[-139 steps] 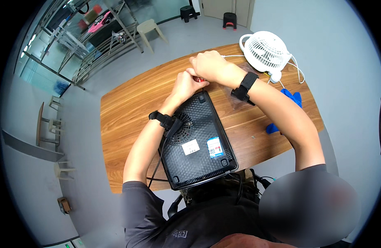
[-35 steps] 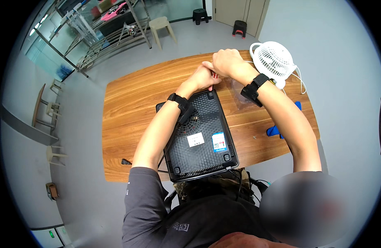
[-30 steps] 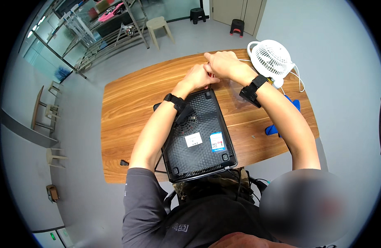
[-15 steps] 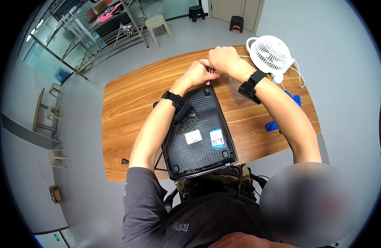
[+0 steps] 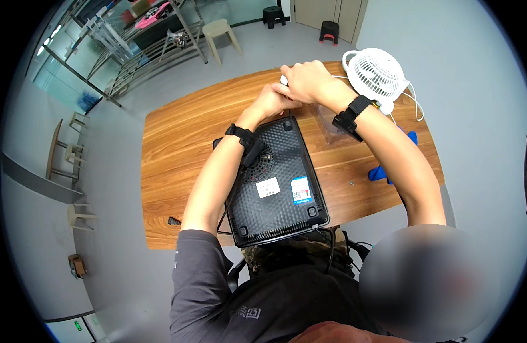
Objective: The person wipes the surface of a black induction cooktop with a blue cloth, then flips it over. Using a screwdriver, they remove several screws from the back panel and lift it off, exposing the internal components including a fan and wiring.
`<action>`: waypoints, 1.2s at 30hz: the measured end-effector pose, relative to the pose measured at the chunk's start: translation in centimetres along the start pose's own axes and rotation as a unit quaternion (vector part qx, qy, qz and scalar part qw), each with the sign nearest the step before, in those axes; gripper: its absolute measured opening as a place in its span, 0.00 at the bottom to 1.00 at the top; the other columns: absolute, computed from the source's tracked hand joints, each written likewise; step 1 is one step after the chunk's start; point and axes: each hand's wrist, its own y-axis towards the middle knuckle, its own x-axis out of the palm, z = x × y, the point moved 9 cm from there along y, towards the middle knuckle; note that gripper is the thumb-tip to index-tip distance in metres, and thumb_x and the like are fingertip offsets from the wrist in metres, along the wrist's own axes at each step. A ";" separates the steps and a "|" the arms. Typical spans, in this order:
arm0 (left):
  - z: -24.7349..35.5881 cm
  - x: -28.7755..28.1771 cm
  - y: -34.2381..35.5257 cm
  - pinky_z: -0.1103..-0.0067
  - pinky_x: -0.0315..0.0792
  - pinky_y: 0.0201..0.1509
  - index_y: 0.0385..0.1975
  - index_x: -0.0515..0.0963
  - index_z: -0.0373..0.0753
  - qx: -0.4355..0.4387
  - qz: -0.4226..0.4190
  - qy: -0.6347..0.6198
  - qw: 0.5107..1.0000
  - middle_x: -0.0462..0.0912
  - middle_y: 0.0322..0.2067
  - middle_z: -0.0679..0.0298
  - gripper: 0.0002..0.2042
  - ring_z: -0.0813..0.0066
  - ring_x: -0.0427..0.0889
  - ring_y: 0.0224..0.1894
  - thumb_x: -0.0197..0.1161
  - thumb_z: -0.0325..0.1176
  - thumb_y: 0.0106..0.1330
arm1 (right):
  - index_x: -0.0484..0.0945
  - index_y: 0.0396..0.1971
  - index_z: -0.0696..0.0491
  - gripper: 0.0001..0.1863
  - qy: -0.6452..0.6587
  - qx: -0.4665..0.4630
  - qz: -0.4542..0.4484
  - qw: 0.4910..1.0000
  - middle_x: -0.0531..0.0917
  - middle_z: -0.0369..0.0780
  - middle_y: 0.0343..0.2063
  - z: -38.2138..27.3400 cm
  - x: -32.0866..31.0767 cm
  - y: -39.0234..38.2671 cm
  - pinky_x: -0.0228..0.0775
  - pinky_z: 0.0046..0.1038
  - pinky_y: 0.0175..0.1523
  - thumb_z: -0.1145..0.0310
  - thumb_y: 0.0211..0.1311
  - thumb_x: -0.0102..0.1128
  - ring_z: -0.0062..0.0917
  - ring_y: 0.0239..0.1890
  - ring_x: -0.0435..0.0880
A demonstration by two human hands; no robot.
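A black induction cooker (image 5: 272,211) lies bottom up at the table's near edge, its round vent grille, two labels and corner feet showing. Over its far right corner my two hands meet. My right hand (image 5: 311,83) is closed round the handle of a screwdriver (image 5: 283,80); only a white end of it and a bit of thin dark shaft show. My left hand (image 5: 271,102) is closed just below, its fingers at the lower part of the screwdriver. The tip seems to stand at the corner foot, though my fingers hide most of it.
On the wooden table (image 5: 178,137) stand a white fan (image 5: 375,74) at the far right and a clear plastic box (image 5: 330,127). A blue-handled tool (image 5: 378,173) lies under my right forearm, near a small screw (image 5: 351,183). The cooker's plug (image 5: 174,220) rests at left.
My right hand has turned on the screwdriver and shifted slightly, so its white end now shows and the red part between my hands is hidden. The cooker has stayed put.
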 end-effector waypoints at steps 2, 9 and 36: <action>0.3 0.1 -0.1 0.74 0.74 0.27 0.29 0.81 0.36 -0.001 0.001 0.021 1.000 0.82 0.20 0.64 0.16 0.74 0.81 0.20 0.79 0.40 0.54 | 0.80 0.45 0.59 0.29 0.001 0.020 -0.003 1.000 0.87 0.51 0.33 0.4 0.0 0.3 0.79 0.45 0.49 0.43 0.73 0.50 0.47 0.41 0.88; 0.7 0.3 0.3 0.72 0.75 0.29 0.30 0.82 0.35 0.052 -0.011 0.131 0.990 0.84 0.21 0.63 0.16 0.72 0.82 0.21 0.79 0.40 0.55 | 0.76 0.49 0.57 0.24 0.099 -0.022 -0.039 0.994 0.87 0.52 0.35 0.8 1.6 0.5 0.77 0.46 0.48 0.48 0.74 0.50 0.49 0.42 0.87; 2.2 -0.5 -0.2 0.70 0.79 0.41 0.32 0.86 0.37 0.139 -0.015 0.113 0.984 0.88 0.27 0.56 0.14 0.62 0.86 0.31 0.78 0.40 0.56 | 0.81 0.40 0.60 0.34 0.109 0.043 -0.001 0.993 0.86 0.55 0.38 2.5 1.1 0.4 0.78 0.46 0.51 0.37 0.65 0.58 0.50 0.44 0.86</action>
